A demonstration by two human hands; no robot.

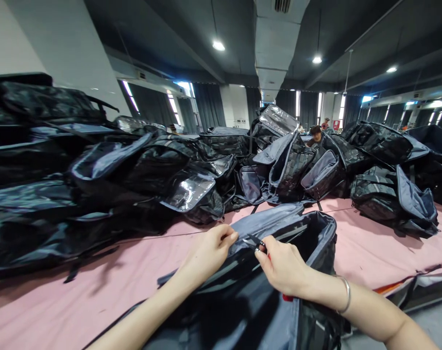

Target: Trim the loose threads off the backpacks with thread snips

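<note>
An open black backpack point(317, 238) with grey-blue lining lies in front of me, its lid folded back. Over its opening, my right hand point(284, 267) is closed around small thread snips point(256, 240), whose pointed blades face left. A bit of red shows beneath that hand. Just left of the blade tips, my left hand point(215, 245) is pinched, thumb against fingers, above the bag's lining. Whatever is between those fingertips is too small to make out.
The bag rests on a pink-covered table point(141, 272). Piled backpacks point(141, 170) crowd the left and back, and another open backpack point(392, 199) lies at the right. A person point(315, 136) is beyond the pile.
</note>
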